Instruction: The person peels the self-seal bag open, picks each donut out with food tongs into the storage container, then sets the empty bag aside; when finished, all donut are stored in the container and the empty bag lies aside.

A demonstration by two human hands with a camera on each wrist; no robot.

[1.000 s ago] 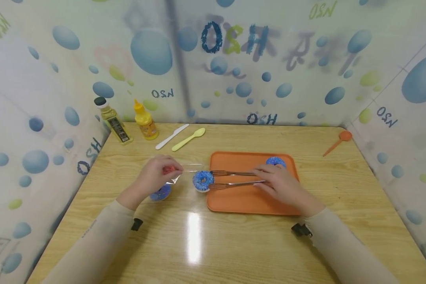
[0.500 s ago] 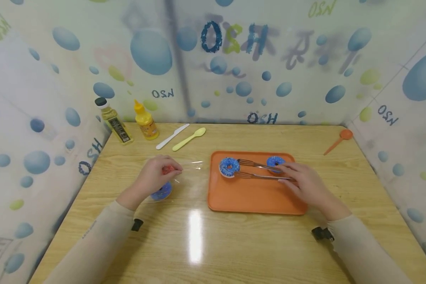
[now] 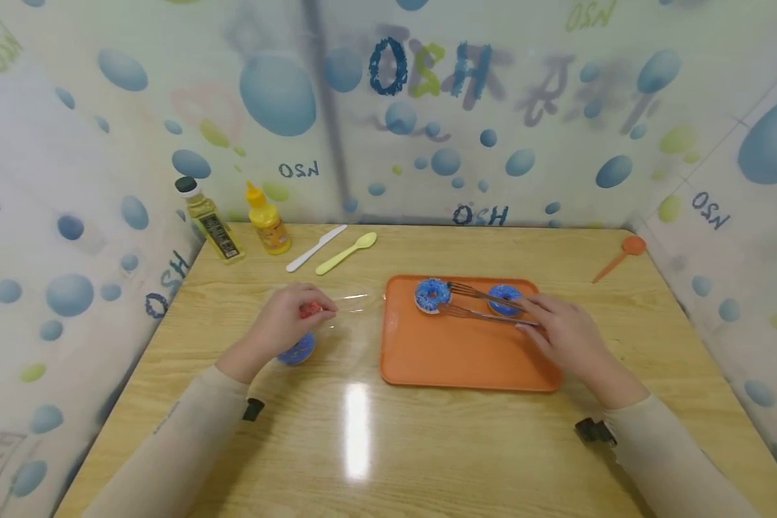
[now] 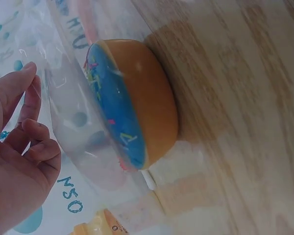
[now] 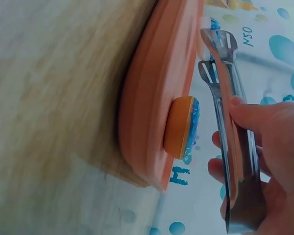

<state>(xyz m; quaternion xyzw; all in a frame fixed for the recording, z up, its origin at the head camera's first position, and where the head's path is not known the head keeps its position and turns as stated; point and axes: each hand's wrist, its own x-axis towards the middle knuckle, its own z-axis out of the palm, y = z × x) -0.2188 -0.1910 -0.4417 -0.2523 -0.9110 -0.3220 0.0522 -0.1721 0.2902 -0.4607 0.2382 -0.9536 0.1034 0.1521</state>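
My left hand pinches the edge of a clear plastic bag between thumb and finger. Below that hand a blue-iced doughnut rests on the table; in the left wrist view this doughnut shows behind or inside the clear plastic, I cannot tell which. My right hand grips metal tongs. At the tongs' tips is a second blue doughnut, over the back left of the orange tray; whether it touches the tray is unclear. A third blue doughnut sits on the tray, partly behind the tongs.
An oil bottle and a yellow squeeze bottle stand at the back left. Beside them lie a white knife and a yellow spoon. An orange spoon lies at the back right.
My right hand has moved right with the tongs, bringing the doughnut at their tips from the tray's left edge to over its back left. My left hand stays nearly still with the bag.
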